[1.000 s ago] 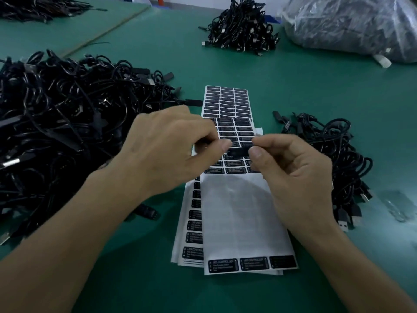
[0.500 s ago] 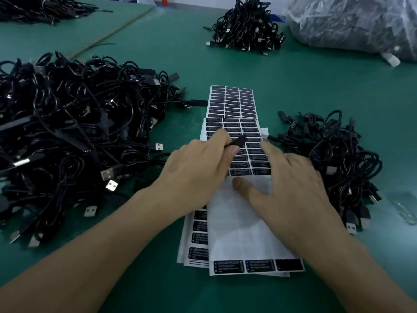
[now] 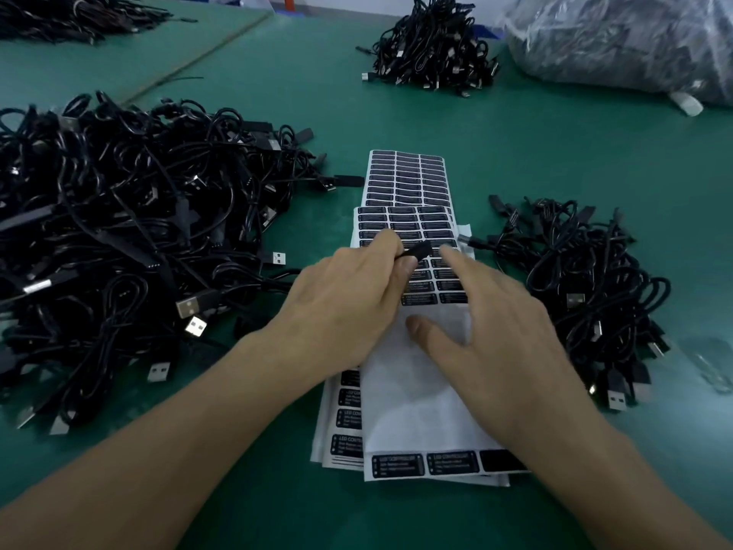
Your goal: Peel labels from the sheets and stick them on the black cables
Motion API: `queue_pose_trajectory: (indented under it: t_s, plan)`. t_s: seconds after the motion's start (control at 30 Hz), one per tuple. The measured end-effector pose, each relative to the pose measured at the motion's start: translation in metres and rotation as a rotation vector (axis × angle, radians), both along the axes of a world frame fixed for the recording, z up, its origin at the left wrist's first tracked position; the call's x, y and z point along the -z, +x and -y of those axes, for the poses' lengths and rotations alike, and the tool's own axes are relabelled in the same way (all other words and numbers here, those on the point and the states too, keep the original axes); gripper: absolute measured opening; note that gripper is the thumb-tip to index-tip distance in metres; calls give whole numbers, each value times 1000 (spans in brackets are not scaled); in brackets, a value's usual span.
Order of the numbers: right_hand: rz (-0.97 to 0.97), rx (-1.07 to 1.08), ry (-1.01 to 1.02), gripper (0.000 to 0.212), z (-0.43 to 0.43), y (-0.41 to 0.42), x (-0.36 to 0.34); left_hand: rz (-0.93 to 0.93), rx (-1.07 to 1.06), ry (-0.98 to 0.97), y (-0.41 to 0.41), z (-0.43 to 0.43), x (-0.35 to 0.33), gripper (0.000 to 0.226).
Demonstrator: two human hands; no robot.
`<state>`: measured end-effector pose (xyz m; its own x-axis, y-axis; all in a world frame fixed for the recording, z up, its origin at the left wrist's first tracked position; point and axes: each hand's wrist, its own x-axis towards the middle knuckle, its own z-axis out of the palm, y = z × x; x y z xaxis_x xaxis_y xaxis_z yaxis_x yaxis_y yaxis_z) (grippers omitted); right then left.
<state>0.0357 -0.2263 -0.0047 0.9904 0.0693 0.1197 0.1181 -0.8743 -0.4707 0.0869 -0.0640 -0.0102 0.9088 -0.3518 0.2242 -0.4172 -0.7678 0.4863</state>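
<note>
White label sheets [image 3: 420, 398] with rows of black labels lie stacked in the middle of the green table. My left hand [image 3: 349, 307] hovers over the top sheet and pinches the small black block of a black cable [image 3: 418, 251] between thumb and forefinger. My right hand [image 3: 492, 335] lies flat on the top sheet with fingers spread, its fingertips on the rows of labels [image 3: 436, 287]. A big heap of black cables [image 3: 119, 240] sits left of the sheets, and a smaller heap of cables [image 3: 587, 287] sits right of them.
A third bundle of black cables [image 3: 432, 49] lies at the far middle, and another cable pile [image 3: 67, 13] at the far left on a second table. A clear plastic bag [image 3: 622, 41] full of cables fills the far right corner. Clear plastic scrap [image 3: 710, 363] lies at the right edge.
My right hand let go of the cable's block, dropped and spread flat on the top sheet. My left hand kept the cable. The view shifted slightly downward.
</note>
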Motion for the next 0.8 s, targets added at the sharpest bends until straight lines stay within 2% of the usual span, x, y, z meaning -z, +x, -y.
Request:
queue_pose_trajectory:
  t_s: [0.1,0.2,0.37,0.43,0.53,0.6,0.7,0.8]
  plan:
    - [-76,43,-100,84,2,0,-2,9,-14,-15,2,-1,1,27]
    - [-128,20,-130,82,2,1,-5,-47,-11,-124,3,-2,1,29]
    - [-120,-20,-155,77,1,-1,-8,-81,-12,-216,2,-1,0,28]
    - [-90,-57,-106,74,0,-1,-7,-60,-10,-217,3,-1,0,27]
    - [17,-91,114,75,-3,-1,-5,-36,0,-231,3,-3,0,28]
    - [69,-39,372,73,-2,0,-3,-31,-7,-235,3,-4,0,29]
    - [81,114,713,58,4,5,-4,-36,-25,-211,2,-3,0,31]
    - [54,190,868,36,9,11,-3,-19,-44,-178,1,-3,-1,31]
